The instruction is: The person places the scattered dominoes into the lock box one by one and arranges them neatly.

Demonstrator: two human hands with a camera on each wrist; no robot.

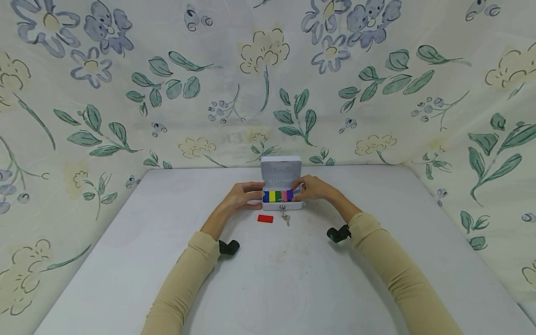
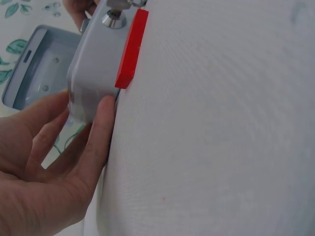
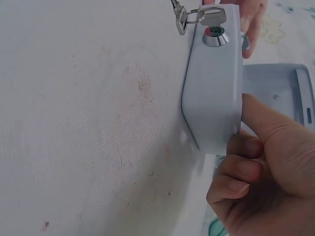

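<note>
A small grey-white metal cash box (image 1: 272,206) stands on the table with its lid (image 1: 281,171) tilted up and back. Inside lies a row of coloured blocks: blue, yellow (image 1: 272,196), green (image 1: 278,196), pink and purple (image 1: 290,195). My left hand (image 1: 241,195) rests its extended fingers and thumb against the box's left end. At the right end, my right hand (image 1: 313,187) reaches over the rim, thumb and index finger at the purple block; the box wall hides their tips in the right wrist view. Its other fingers (image 3: 236,169) curl outside the box.
A red block (image 1: 265,218) lies flat on the table in front of the box's left part. Keys (image 3: 214,17) hang from the front lock (image 3: 215,37). Behind the table's far edge hangs a floral cloth (image 1: 234,130).
</note>
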